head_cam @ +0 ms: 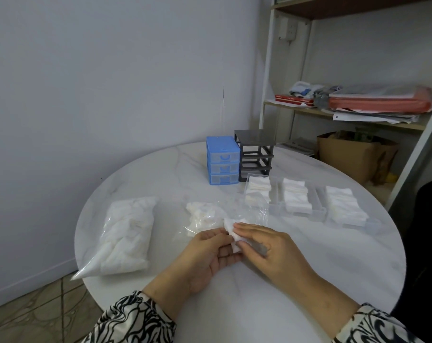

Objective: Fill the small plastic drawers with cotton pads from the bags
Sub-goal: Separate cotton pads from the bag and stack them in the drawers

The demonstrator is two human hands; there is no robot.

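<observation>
Fingers (231, 240) of both hands pinch one cotton pad (232, 231) near the bench's (309, 280) front edge. Soft, feather-light and floppy, it likely handles best gripped flat by its edges.

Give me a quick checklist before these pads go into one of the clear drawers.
1. Pads in hand: ok. The left hand and right hand both hold a small stack of pads.
2. Stack squared up: cannot tell, the fingers cover most of it.
3. Room in the drawers: the left drawer, middle drawer and right drawer all hold pads; spare room cannot tell.
4. Drawers reachable: ok, all three sit out on the table, uncovered.
5. Supply: ok, the open bag still holds pads and the full bag lies beside it.
6. Black frame free for drawers: ok, its slots are empty.
</observation>
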